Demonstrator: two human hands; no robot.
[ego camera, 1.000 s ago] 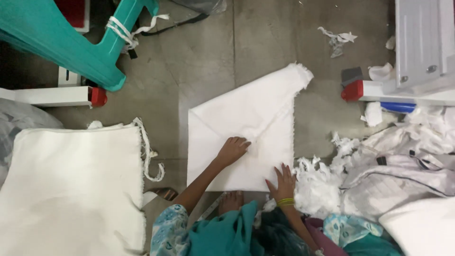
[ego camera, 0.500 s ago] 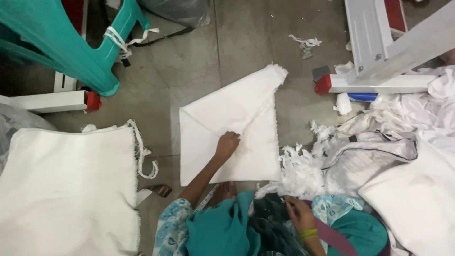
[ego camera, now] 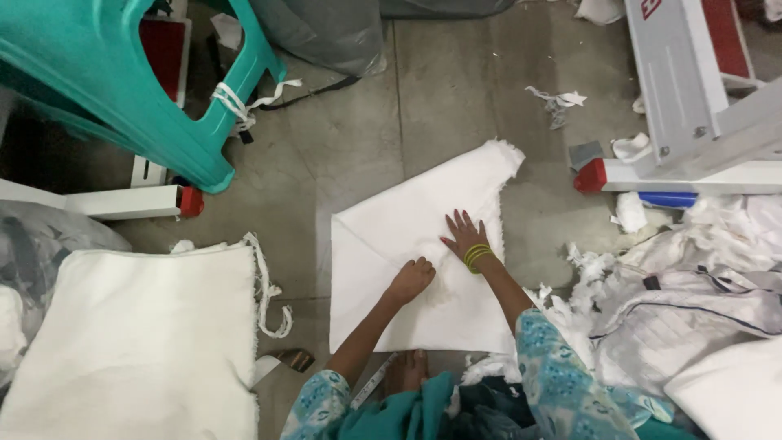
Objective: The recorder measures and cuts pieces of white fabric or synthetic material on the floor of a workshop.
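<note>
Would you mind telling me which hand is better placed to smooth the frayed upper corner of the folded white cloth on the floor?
The right hand, probably. It lies flat with fingers spread on the folded white cloth, nearer the frayed upper corner. The left hand is curled, pressing lower down near the cloth's middle.

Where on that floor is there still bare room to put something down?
Bare floor lies beyond the folded white cloth, between the teal plastic stool and the white metal frame. A narrower strip runs between that cloth and the white cloth stack. Right of the right hand, cloth scraps crowd everything.
</note>
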